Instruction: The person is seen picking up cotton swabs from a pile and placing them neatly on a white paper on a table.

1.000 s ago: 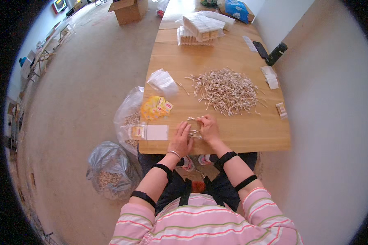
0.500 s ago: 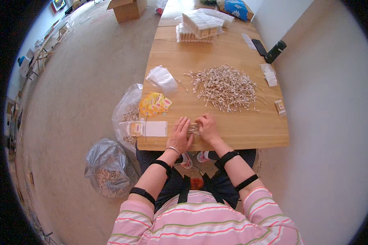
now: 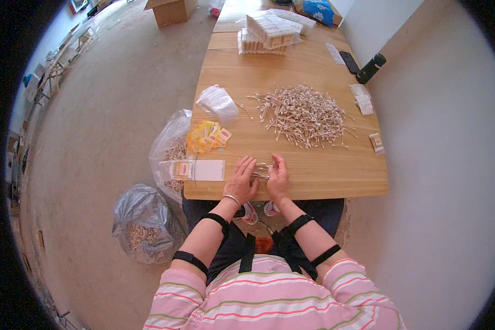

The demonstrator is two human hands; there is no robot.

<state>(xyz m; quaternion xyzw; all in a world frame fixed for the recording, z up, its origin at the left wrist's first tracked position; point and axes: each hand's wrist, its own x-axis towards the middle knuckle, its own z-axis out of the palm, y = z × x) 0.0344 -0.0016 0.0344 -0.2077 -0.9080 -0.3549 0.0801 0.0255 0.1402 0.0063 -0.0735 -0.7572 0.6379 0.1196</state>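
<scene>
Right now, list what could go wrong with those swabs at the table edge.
The small bundle of swabs between the left hand and right hand lies near the table edge, so loose ones could roll off. The yellow cards sit near the left edge above an open bag and might slide in.

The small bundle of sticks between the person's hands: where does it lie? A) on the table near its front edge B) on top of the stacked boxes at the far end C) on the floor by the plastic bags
A: the bundle of sticks rests on the wooden table between the left hand and the right hand, near the front edge.
</scene>
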